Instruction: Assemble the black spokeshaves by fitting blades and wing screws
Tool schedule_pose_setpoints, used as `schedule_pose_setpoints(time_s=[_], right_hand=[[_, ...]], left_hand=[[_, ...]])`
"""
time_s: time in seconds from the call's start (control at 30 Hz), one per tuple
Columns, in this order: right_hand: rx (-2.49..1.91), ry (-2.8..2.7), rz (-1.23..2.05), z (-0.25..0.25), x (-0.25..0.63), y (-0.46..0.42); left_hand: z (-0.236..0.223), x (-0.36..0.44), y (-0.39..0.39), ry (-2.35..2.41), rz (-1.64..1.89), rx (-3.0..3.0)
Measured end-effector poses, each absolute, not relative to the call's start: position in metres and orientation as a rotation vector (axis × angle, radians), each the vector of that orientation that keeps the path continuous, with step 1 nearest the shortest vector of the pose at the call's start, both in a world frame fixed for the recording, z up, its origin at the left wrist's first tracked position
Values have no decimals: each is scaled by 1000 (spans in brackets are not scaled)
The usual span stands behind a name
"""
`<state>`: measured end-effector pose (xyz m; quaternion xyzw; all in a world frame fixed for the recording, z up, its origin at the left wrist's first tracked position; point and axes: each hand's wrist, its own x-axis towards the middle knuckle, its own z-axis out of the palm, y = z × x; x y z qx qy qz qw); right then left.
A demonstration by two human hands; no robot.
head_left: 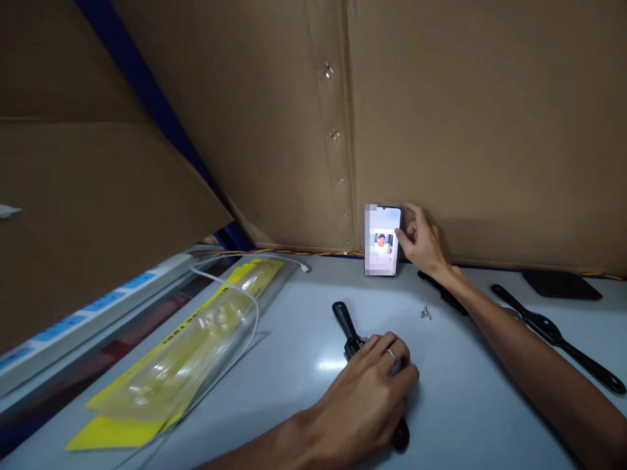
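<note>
My left hand (pixel 375 385), with a ring on one finger, curls over a black two-handled tool (pixel 344 318) lying on the table. One handle sticks out beyond the fingers and the other end shows below the palm; the tool's middle is mostly hidden. Farther back, a smartphone (pixel 383 251) leans upright against the brown wall with its screen lit. My right hand (pixel 422 241) pinches its right edge, the thumb at the screen's side and the index finger near the top corner. A small metal wing screw (pixel 426 313) lies on the table between my arms.
On the right are another black two-handled piece (pixel 543 326), a black handle (pixel 443 292) partly under my right forearm, and a flat dark object (pixel 562 285). Clear plastic packaging with yellow card (pixel 196 346) lies left, a white cable (pixel 255 313) across it. A brown wall (pixel 490 130) rises behind.
</note>
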<state>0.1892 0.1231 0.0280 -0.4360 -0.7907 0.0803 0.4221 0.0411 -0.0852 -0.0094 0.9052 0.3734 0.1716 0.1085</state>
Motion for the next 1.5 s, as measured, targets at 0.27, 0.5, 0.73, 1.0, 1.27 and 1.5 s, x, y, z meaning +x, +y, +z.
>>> schedule_pose_setpoints(time_s=[0.27, 0.5, 0.73, 1.0, 1.27, 1.5], right_hand=[[-1445, -2084, 310, -14, 178, 89], [-1570, -2171, 309, -13, 176, 88], [-1591, -2208, 279, -15, 178, 90], [-1602, -2222, 263, -15, 178, 89], [-1618, -2217, 235, -16, 178, 88], [-1612, -2215, 237, -17, 178, 88]], left_hand=[[-9, 40, -85, 1103, 485, 2680], [-8, 41, -84, 1087, 483, 2692], [-8, 41, -84, 1083, 497, 2699], [-7, 40, -85, 1080, 509, 2703], [-7, 40, -84, 1078, 511, 2709], [-6, 40, -85, 1087, 499, 2712]])
